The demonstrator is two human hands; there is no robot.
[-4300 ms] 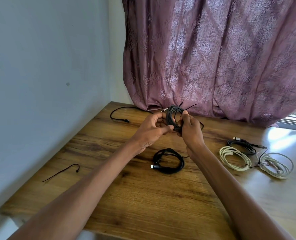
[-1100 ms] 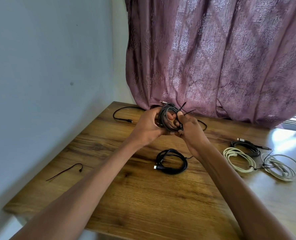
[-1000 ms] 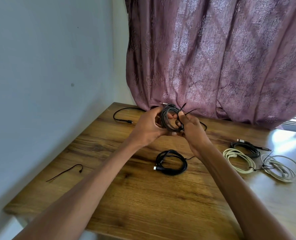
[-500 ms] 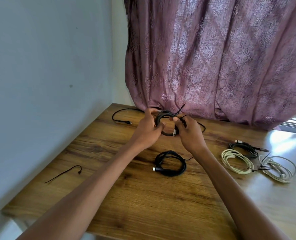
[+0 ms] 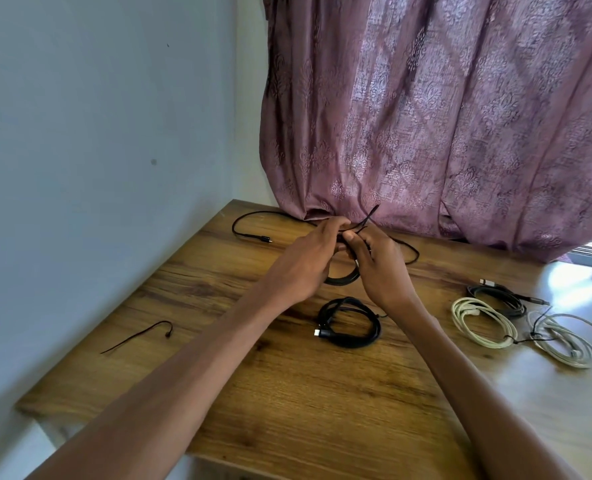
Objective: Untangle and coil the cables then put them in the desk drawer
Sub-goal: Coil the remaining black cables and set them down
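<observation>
4 coils already lie on the desk [image 5: 287, 410]: nearest me a black coil [image 5: 350, 323], to the right a cream coil [image 5: 483, 323], a pale coil [image 5: 564, 337] and, farther, a dark grey coil [image 5: 502, 299]. Near left, a loose cable tie [image 5: 138, 336]. Farther in, my left hand [image 5: 305, 261] and right hand [image 5: 381, 265] both grip a black cable bundle [image 5: 343, 277] low over the desk, fingertips pinching a tie [image 5: 367, 218] at its top. I judge the cable light, limp and springy; I'd hold where loops cross. Far left, 1 uncoiled black lead [image 5: 249, 233] runs under the curtain [image 5: 426, 116]. No drawer in view.
</observation>
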